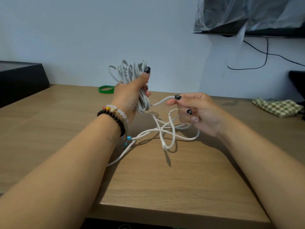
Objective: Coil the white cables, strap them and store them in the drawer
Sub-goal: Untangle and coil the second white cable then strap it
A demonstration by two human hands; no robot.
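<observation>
A bundle of coiled white cable [132, 75] is gripped upright by the left hand [130, 96] above the wooden table [165, 179]. The loose strand is pinched by the right hand [198, 111]. Tangled slack [165, 131] is spread on the table. Green bands [106, 89] are seen behind.

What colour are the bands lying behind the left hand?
Green bands, clearest in the head view.

There are no words, numbers, labels or signs to read here. Nothing in view has any writing on it.
</observation>
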